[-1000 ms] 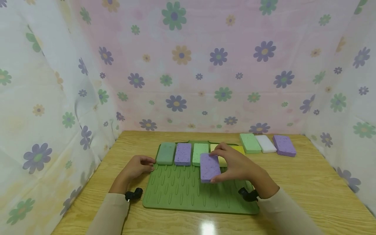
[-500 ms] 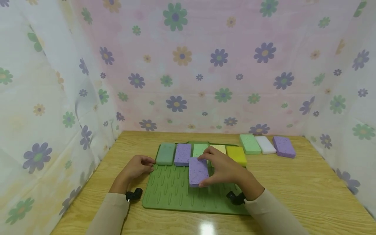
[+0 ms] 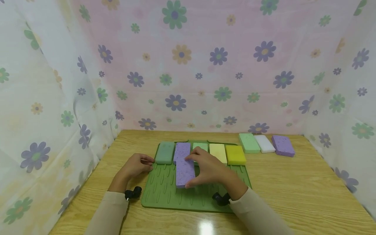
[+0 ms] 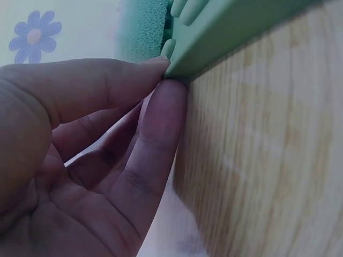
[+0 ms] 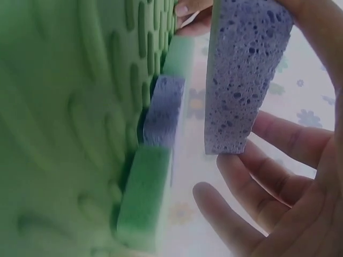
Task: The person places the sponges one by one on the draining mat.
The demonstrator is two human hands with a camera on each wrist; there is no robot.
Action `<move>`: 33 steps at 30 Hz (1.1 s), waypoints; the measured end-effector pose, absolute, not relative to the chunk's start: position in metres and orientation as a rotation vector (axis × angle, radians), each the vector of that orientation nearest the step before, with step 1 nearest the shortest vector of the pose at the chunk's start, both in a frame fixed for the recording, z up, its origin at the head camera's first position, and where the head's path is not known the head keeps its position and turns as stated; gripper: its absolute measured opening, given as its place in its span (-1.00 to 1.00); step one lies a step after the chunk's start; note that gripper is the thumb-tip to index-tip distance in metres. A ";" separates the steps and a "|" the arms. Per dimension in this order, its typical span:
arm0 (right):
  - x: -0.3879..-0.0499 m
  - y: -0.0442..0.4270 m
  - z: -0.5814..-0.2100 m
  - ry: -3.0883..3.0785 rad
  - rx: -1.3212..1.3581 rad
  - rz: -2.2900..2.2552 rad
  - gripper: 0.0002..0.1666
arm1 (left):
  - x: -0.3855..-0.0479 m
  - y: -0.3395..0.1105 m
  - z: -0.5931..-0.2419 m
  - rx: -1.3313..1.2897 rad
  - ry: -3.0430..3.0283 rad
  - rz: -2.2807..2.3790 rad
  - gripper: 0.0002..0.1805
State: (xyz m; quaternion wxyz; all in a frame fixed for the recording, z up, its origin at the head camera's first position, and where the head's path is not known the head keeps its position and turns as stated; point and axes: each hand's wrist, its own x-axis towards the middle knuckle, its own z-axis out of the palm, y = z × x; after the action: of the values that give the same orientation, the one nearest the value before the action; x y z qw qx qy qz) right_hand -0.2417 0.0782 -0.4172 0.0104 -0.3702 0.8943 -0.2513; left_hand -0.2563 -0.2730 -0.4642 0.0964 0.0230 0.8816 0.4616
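Observation:
My right hand [image 3: 210, 168] holds a purple sponge [image 3: 185, 173] by its two ends, above the green ridged mat [image 3: 167, 199]. In the right wrist view that sponge [image 5: 244, 75] is raised off the mat, between thumb and fingers of the hand [image 5: 300, 198]. My left hand [image 3: 136, 168] is at the mat's left edge; the left wrist view shows its thumb and finger [image 4: 161, 115] pinching the mat's rim [image 4: 198, 48]. Along the mat's back lie sponges: grey-green [image 3: 165, 152], purple [image 3: 182, 148], light green [image 3: 200, 147], pale yellow [image 3: 218, 151] and yellow [image 3: 236, 155].
Right of the mat, at the back of the wooden table [image 3: 293, 186], lie a light green sponge [image 3: 249, 143], a white one [image 3: 264, 144] and a purple one [image 3: 283, 145]. Flowered cloth [image 3: 202, 65] surrounds the table on the back and sides.
My right hand has carried the purple sponge leftward over the mat, from in front of the light green and pale yellow sponges to in front of the purple one. The left hand has stayed in place.

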 end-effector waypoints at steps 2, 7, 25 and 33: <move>-0.242 0.072 -0.419 2.806 -1.142 -0.766 0.16 | -0.256 -0.273 -0.464 0.054 2.602 1.374 -0.69; -0.241 0.058 -0.423 2.828 -1.099 -0.764 0.16 | -0.256 -0.271 -0.464 0.062 2.593 1.385 -0.69; -0.230 0.006 -0.432 2.804 -0.993 -0.776 0.19 | -0.258 -0.271 -0.465 0.038 2.544 1.441 -0.66; -0.227 -0.011 -0.433 2.808 -0.982 -0.761 0.17 | -0.259 -0.274 -0.466 0.036 2.542 1.455 -0.66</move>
State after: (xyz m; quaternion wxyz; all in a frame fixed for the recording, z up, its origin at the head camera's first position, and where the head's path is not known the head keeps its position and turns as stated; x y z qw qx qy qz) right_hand -0.2269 -0.0110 -0.4330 0.0357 -0.3196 0.9139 -0.2476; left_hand -0.2585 -0.2744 -0.4660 0.1063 0.0122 0.8629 0.4939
